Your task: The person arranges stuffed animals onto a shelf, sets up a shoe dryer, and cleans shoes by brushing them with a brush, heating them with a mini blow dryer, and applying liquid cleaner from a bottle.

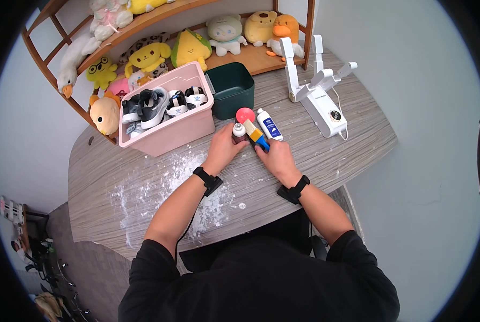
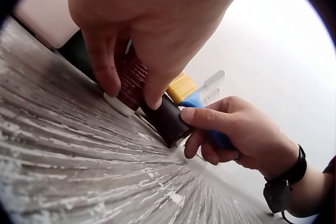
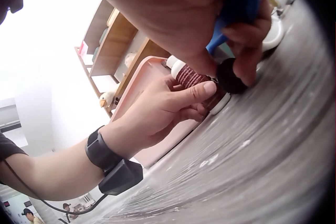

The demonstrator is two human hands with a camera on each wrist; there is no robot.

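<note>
My left hand grips a dark red bottle with a white cap, which stands upright on the table. My right hand holds a flat brush with a blue handle, yellow band and pale bristles. The same hand's thumb and fingers pinch a black cylinder, beside the red bottle. In the left wrist view, the left thumb overlaps the cylinder's near end. Just past the brush, a white and blue bottle stands close to a round pink-red item.
A pink bin full of sneakers stands at the back left, beside a dark green bin. At the right is a white device with upright arms. Plush toys fill the wooden shelf behind. White residue covers the table's left front.
</note>
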